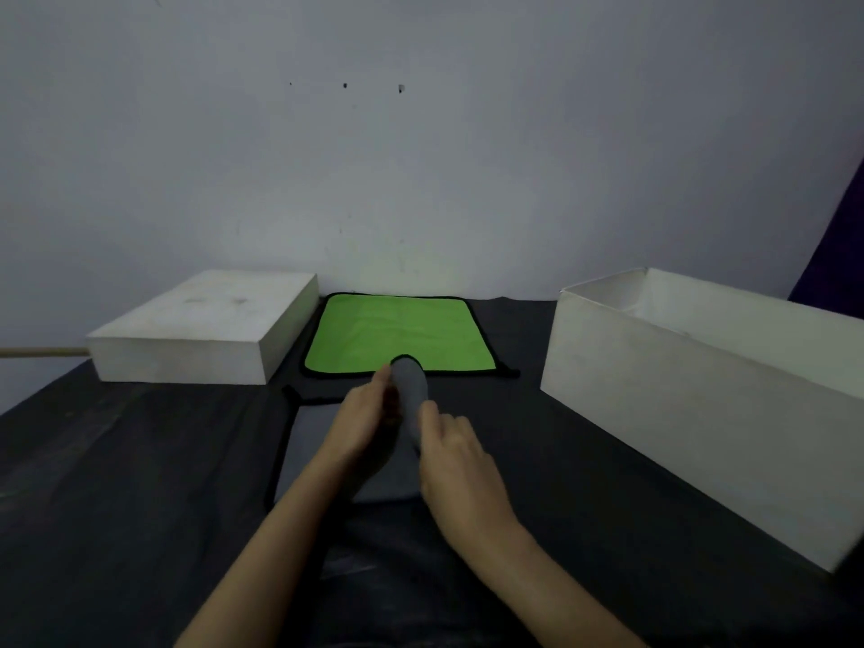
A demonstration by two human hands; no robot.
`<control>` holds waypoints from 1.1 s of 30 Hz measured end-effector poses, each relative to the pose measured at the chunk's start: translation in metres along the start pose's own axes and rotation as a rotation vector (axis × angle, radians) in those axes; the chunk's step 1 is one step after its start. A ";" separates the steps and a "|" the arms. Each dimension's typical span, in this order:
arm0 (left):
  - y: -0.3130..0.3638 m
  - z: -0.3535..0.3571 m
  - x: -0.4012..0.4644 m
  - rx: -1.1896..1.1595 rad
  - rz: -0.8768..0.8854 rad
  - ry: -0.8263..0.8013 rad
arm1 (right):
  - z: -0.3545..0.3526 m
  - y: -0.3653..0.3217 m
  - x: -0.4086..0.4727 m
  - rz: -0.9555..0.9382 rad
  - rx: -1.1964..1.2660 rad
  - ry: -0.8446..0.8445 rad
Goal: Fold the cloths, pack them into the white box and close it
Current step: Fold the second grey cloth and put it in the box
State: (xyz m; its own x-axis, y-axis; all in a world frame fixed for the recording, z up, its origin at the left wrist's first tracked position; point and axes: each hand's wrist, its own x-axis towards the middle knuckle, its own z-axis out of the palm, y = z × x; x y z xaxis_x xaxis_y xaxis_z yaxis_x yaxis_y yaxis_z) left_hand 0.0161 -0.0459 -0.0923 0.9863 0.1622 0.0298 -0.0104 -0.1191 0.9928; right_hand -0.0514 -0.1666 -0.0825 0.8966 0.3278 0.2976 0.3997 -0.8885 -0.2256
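Note:
A grey cloth (411,390) with a black edge lies in front of me on the dark table, one side lifted and curled over. My left hand (360,427) holds the raised fold from the left. My right hand (456,456) pinches the same fold from the right. A green cloth (397,334) with a black border lies flat behind it near the wall. The open white box (692,399) stands at the right, its inside mostly hidden by its wall. The white lid (205,329) lies upside down at the left.
A dark cover spreads over the table (140,460). A wooden stick (42,353) pokes in from the left edge behind the lid. The grey wall (421,156) rises right behind the green cloth. A purple thing (837,245) shows at the far right.

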 end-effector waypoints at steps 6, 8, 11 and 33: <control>-0.005 -0.011 0.002 0.013 -0.134 0.012 | 0.018 -0.013 -0.007 -0.158 -0.172 -0.308; -0.008 -0.011 0.004 -0.023 -0.142 0.015 | 0.019 -0.011 -0.007 -0.170 -0.197 -0.349; -0.010 -0.009 0.006 0.025 -0.121 0.036 | 0.019 -0.005 -0.006 -0.184 -0.213 -0.384; -0.016 0.002 0.008 -0.036 -0.055 0.092 | -0.002 0.021 0.007 0.179 0.176 -0.308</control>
State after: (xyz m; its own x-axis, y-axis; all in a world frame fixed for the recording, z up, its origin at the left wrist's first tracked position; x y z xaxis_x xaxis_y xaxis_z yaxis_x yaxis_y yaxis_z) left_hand 0.0244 -0.0447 -0.1082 0.9664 0.2567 -0.0161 0.0357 -0.0721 0.9968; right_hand -0.0367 -0.1834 -0.0832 0.9595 0.2778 -0.0474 0.2346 -0.8805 -0.4119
